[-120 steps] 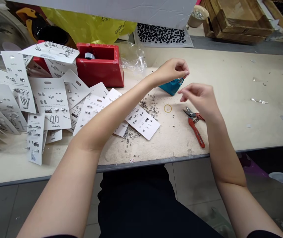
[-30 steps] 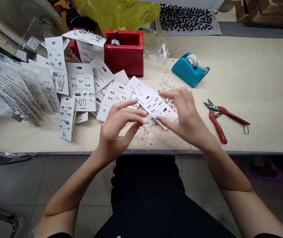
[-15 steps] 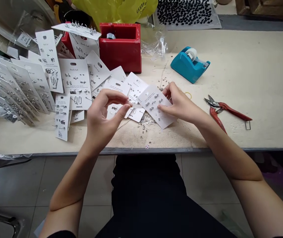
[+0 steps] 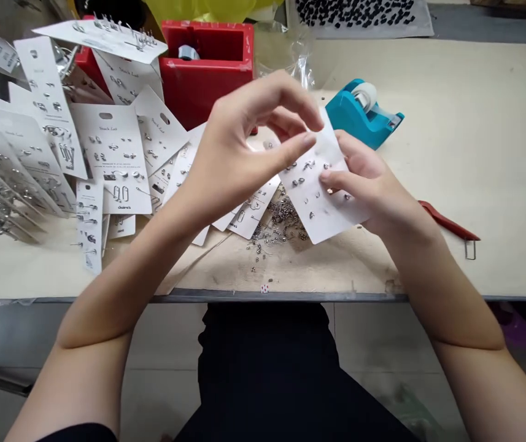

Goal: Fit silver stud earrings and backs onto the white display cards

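Pinching earring card (image 4: 311,202) at right edge with right hand (image 4: 371,184); left hand (image 4: 239,147) fingertips curled at top edge, contact unclear. Card just above table, beside loose earring backs (image 4: 278,221): light, thin, bendable; hold by margins, clear of studs (image 4: 298,182).

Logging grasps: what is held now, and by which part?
The right hand pinches a white earring card by its right edge, thumb on front; whether the left hand grips it too cannot be told.

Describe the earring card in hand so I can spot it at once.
On the cream work table, find the teal tape dispenser. Just below it, the right hand holds a white earring card above a heap of silver pieces. The other cards lie left; only this one is lifted.
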`<state>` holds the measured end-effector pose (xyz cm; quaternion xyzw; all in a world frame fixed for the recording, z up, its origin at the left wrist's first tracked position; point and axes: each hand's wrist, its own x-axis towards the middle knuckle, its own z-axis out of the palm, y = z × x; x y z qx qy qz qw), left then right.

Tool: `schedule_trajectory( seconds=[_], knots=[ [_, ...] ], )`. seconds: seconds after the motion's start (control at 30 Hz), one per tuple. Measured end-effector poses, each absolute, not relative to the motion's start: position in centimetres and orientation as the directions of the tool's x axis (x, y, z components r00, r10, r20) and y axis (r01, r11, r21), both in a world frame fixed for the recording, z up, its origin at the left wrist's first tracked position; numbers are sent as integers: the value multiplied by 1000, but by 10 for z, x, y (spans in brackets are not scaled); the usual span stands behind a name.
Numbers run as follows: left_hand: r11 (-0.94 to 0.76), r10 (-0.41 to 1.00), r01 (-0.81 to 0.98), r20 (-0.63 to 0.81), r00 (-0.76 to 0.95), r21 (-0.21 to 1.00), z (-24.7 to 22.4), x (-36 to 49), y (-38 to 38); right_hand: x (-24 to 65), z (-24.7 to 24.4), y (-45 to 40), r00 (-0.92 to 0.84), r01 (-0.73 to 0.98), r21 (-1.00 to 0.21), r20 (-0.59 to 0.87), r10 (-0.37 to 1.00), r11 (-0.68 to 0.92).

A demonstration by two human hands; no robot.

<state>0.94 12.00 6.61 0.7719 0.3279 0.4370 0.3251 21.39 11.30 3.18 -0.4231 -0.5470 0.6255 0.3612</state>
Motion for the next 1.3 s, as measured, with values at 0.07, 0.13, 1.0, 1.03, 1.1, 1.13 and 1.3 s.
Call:
schedule_trajectory(
  seconds=[0.07,0.13,1.0,1.03,1.1,1.13,1.3],
  knots=[
    [-526,827,245,422,372,814,54,9,121,215,29,109,-394,-7,-983,-165,904,-182],
    [-470,863,263,377,337,842,45,4,121,214,27,105,-444,-13,-976,-191,875,-220],
    [-363,821,215,202,534,907,40,-10,126,225,28,110,-591,534,-685,116,798,496],
    [-369,816,226,197,544,902,42,-10,124,224,31,109,-569,498,-733,127,813,463],
    [-382,814,252,194,548,889,45,-8,122,223,36,106,-517,380,-851,130,846,363],
    [-388,819,267,198,538,882,47,-7,120,221,37,104,-483,329,-891,124,867,312],
    [-437,845,339,251,472,833,51,-1,104,210,41,95,-382,249,-935,145,913,252]
  ],
)
